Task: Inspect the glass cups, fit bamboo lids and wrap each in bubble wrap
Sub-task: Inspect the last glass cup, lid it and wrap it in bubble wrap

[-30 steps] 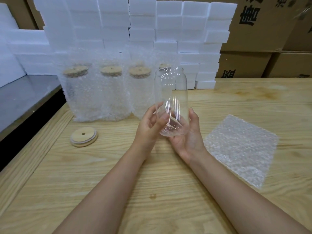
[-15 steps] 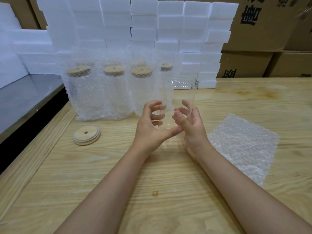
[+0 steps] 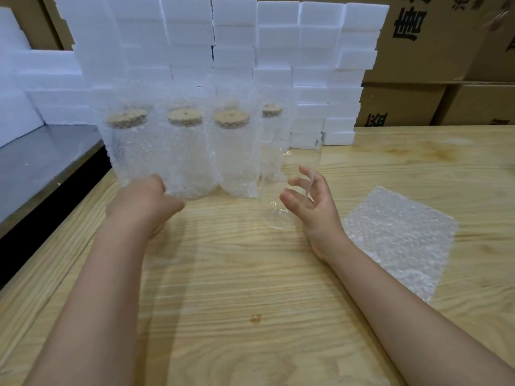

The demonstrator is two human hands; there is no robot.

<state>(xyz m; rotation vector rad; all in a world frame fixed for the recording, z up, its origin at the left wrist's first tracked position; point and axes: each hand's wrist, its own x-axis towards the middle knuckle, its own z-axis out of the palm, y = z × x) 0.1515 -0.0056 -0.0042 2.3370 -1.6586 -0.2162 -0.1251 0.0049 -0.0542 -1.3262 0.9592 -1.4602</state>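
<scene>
A tall clear glass cup [image 3: 274, 215] stands upright and uncovered on the pale wooden table [image 3: 250, 288], just right of a row of four cups already wrapped in bubble wrap [image 3: 184, 157], each showing a round bamboo lid near its top. The right hand [image 3: 315, 210] is at the bare cup's right side, palm turned toward it, its fingers [image 3: 295, 181] spread and loosely curved, gripping nothing. Some of them show through or against the glass, and I cannot say whether they touch it.

The left hand [image 3: 142, 207] is out to the left, back upward, low over the table in front of the leftmost wrapped cup. It is blurred, and I cannot tell whether its fingers are open or closed on anything.

A flat square sheet of bubble wrap [image 3: 398, 240] lies on the table near the right forearm. Behind the cups rises a wall of stacked white foam blocks [image 3: 278, 37], with brown cardboard boxes [image 3: 432, 51] beyond it at the right.
</scene>
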